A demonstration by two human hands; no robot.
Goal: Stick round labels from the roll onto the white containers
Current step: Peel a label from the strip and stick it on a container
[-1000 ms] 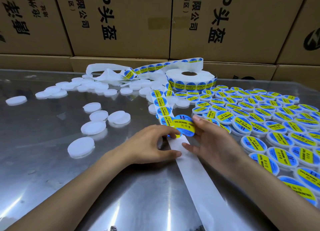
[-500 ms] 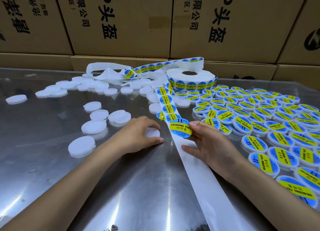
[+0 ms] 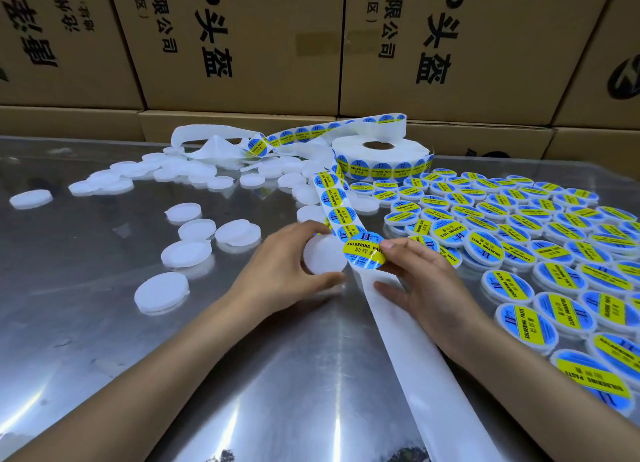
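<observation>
My left hand [image 3: 277,271] grips a plain white round container [image 3: 323,255] just above the steel table. My right hand [image 3: 419,278] pinches a round blue-and-yellow label [image 3: 363,253] by its right edge, right beside the container and overlapping its rim. The label strip [image 3: 334,202] runs back to the roll [image 3: 379,158] at the rear. Bare backing paper [image 3: 415,357] trails toward me under my right hand.
Several unlabelled white containers [image 3: 187,253] lie scattered on the left of the steel table [image 3: 104,323]. Several labelled containers [image 3: 519,240] are packed together on the right. Cardboard boxes [image 3: 242,46] wall off the back. Loose backing paper [image 3: 214,146] lies behind the roll.
My left hand picked up a white container and tilted it toward the label. My right hand peeled the label off the strip and brought it to the container's edge.
</observation>
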